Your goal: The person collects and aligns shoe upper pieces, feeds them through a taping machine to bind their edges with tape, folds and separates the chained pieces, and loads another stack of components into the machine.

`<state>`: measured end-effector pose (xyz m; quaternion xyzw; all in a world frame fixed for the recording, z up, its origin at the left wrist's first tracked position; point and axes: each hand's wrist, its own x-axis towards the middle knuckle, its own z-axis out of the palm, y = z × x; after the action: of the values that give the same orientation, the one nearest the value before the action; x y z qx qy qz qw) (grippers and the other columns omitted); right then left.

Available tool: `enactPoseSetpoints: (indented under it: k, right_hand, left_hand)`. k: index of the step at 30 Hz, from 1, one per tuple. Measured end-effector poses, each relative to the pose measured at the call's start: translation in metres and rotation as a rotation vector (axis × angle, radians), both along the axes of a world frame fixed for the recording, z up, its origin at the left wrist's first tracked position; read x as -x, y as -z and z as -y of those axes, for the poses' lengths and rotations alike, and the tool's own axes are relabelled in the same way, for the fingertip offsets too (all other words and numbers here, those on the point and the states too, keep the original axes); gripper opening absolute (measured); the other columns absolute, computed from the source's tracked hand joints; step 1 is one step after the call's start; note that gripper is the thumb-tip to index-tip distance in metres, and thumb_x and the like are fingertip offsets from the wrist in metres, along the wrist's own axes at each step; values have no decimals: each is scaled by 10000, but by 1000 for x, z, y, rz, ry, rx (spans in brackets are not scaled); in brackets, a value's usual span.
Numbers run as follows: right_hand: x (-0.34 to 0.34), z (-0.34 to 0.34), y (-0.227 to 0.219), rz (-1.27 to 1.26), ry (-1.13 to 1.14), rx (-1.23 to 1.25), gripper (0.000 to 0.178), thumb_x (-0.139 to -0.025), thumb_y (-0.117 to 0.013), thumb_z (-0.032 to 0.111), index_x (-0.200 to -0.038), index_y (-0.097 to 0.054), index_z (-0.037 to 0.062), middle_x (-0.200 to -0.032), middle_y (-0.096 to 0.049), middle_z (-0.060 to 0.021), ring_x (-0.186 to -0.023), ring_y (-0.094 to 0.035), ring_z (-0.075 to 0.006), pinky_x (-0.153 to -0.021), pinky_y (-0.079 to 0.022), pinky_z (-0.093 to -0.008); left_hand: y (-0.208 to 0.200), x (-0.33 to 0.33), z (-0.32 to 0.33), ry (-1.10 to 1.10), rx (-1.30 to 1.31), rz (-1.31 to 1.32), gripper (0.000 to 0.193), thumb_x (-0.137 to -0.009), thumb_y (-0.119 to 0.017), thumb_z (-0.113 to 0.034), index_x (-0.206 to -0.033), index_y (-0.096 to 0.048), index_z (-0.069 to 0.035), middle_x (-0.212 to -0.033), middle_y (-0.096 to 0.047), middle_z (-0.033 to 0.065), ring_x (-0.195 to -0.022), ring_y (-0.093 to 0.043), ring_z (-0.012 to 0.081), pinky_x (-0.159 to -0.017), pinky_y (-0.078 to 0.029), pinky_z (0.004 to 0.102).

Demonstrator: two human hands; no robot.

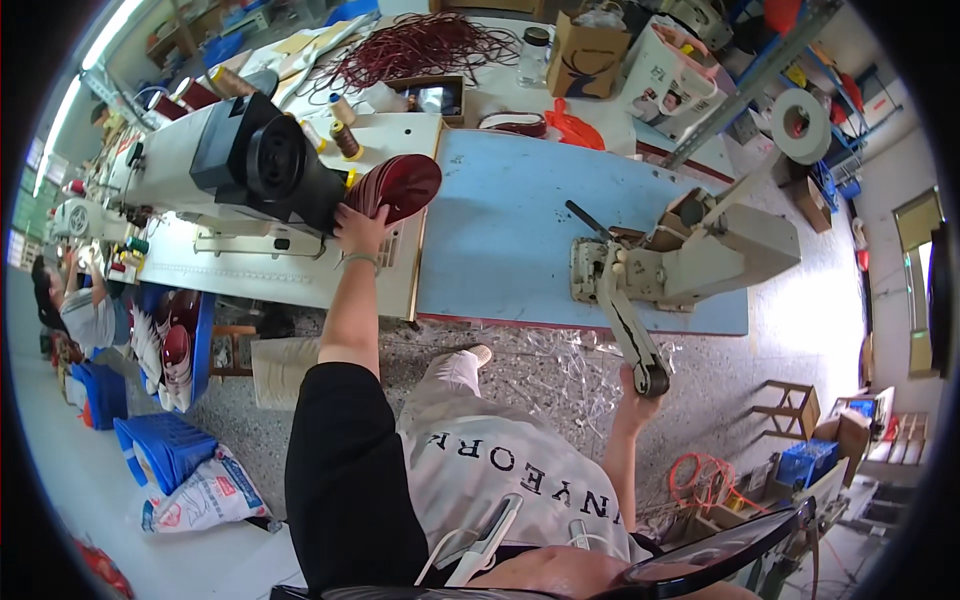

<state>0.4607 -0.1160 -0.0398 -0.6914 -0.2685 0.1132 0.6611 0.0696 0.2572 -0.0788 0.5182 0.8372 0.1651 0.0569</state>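
Observation:
My left hand [360, 230] reaches out over the white sewing table, its fingers on the near edge of a stack of dark red oval pieces [412, 186] that look like shoe insoles. The stack leans in a fan beside the dark wheel end of a sewing machine [275, 158]. Lower and to the right, my right hand [634, 402] is wrapped round the end of a long lever [628, 325]. That lever belongs to a pale bench machine [700, 262] standing on the blue tabletop [495, 225]. My right fingers are partly hidden by the lever end.
Thread spools [345, 140] stand behind the stack. Farther back lie a heap of dark red cords [415, 50], a glass jar [534, 55], a cardboard bag [587, 58] and a red plastic bag [573, 126]. Clear scraps [560, 380] litter the floor. Another person [85, 305] sits at far left.

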Motion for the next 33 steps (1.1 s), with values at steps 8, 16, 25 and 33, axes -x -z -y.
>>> enactPoseSetpoints:
  k: [8,16,25,33]
  right_hand:
    - [14,49,-73,-140,-507,893,285,-773,-766,184,-955,-665,-12,-824,-681,-102,-789,-651,-166,-721,-515,-294]
    - [67,1,-139,-22,-535,-141,1023,-691,-848,253,-1455,-210,20,-1428,-375,-155,-1281,-419,-252,-1030,-374,-402]
    - [21,57,-133,-108,-84,-220,291,-881,-597,50,-1164,-567,-11,-1157,-587,-72,-1061,-557,-175,-915,-446,-329]
    - [5,57,-115,165,34,115,517,-806,-586,24,-1307,-460,52,-1150,-582,-171,-1141,-546,-329,-931,-443,-381]
  left_hand:
    - [-31,-31,29,370,-270,385,385,-872,-584,-205,-1214,-535,-34,-1073,-643,198,-996,-618,362,-877,-483,411]
    - [-164,-219,231,964,-102,1622,413,-942,-478,18,-1342,-377,2,-1256,-524,104,-1105,-523,185,-945,-439,302]
    - [-165,-285,313,1542,-247,996,758,-715,-588,42,-1422,-322,-17,-1285,-403,255,-1185,-418,432,-1020,-354,442]
    - [-150,-307,317,1247,179,1557,696,-783,-504,127,-1430,-294,-18,-1361,-459,145,-1242,-468,227,-1027,-384,340]
